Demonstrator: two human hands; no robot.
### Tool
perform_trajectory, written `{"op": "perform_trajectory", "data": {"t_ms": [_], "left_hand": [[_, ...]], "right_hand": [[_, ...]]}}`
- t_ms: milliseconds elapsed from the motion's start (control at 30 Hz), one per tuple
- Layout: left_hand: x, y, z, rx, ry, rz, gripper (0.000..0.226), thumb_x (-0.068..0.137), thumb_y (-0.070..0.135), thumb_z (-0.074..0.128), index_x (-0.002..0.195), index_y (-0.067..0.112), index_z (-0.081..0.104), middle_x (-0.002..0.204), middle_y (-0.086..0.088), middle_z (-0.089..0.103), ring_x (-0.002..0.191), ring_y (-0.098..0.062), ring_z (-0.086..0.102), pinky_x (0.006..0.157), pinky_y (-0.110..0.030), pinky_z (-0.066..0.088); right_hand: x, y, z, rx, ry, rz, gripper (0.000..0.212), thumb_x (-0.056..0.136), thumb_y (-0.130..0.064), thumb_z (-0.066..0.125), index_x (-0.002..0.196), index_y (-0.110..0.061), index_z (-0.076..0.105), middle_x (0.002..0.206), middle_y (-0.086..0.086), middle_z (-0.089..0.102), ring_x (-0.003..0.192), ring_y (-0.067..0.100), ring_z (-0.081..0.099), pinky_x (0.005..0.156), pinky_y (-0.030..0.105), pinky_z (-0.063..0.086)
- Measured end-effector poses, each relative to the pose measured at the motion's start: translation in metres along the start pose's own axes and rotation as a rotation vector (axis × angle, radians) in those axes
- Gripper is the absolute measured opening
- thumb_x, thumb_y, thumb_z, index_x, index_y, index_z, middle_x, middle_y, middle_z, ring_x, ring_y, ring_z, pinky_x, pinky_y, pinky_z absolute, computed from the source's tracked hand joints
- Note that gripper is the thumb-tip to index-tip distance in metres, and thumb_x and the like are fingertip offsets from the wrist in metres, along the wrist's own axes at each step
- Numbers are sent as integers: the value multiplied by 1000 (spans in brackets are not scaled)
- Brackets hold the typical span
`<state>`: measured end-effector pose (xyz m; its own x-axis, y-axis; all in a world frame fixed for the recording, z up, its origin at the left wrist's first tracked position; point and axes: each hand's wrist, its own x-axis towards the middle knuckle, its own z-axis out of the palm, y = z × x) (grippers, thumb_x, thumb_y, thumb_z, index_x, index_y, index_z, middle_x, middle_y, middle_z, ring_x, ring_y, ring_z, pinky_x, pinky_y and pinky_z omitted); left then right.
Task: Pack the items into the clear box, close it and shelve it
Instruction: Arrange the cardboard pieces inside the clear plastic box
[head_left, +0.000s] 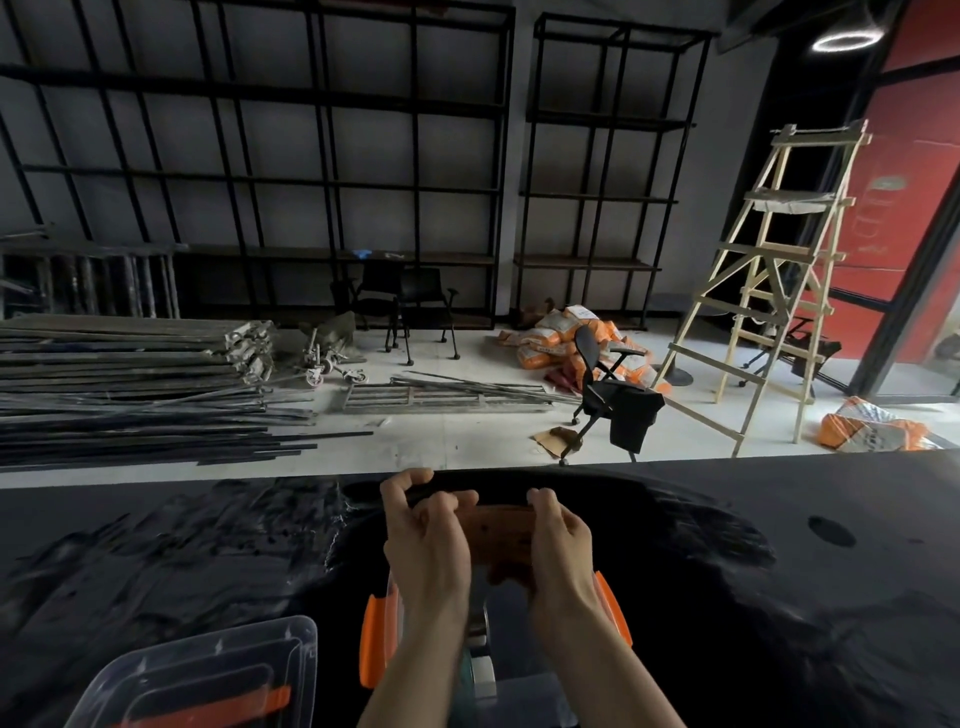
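Both of my hands hold a flat brown item (500, 526) over the black table (779, 597). My left hand (426, 540) grips its left end and also pinches a thin black strip (415, 492) at the top. My right hand (561, 540) grips the right end. Directly beneath my hands stands the clear box (375, 639), with no lid on it and orange latches on both sides. A grey and white object (480, 657) lies inside it, partly hidden by my forearms. The clear lid (208, 670), with an orange handle, lies on the table at the lower left.
Beyond the table's far edge, tall black shelving (363, 171) lines the back wall. On the floor are stacked metal bars (130, 395), a black office chair (613, 395), orange sacks (561, 338) and a wooden ladder (769, 280).
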<state>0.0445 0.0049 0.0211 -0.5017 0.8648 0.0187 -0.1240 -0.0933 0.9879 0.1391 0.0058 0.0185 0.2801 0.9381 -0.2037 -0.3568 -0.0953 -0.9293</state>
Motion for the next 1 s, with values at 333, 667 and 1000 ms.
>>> {"op": "perform_trajectory", "data": {"t_ms": [333, 667, 1000], "left_hand": [[0, 5, -1, 75, 201, 129, 21, 97, 8, 47, 94, 15, 66, 60, 4, 57, 48, 0, 53, 46, -18, 36], [3, 11, 0, 137, 86, -29, 22, 102, 37, 43, 105, 20, 58, 80, 7, 58, 80, -16, 58, 61, -29, 36], [-22, -3, 0, 15, -312, -83, 23, 96, 7, 58, 118, 14, 56, 99, -7, 72, 84, -14, 70, 60, -18, 54]], "right_hand": [[-5, 9, -2, -287, -19, -97, 41, 96, -38, 44, 70, -10, 57, 61, 13, 59, 51, 27, 59, 42, 33, 47], [1, 17, 0, -231, 147, -82, 32, 91, -34, 41, 70, -11, 49, 60, 9, 48, 60, 24, 45, 53, 31, 39], [2, 14, -6, -316, 24, 68, 54, 101, -47, 39, 81, -8, 71, 69, 13, 73, 62, 24, 66, 58, 33, 52]]}}
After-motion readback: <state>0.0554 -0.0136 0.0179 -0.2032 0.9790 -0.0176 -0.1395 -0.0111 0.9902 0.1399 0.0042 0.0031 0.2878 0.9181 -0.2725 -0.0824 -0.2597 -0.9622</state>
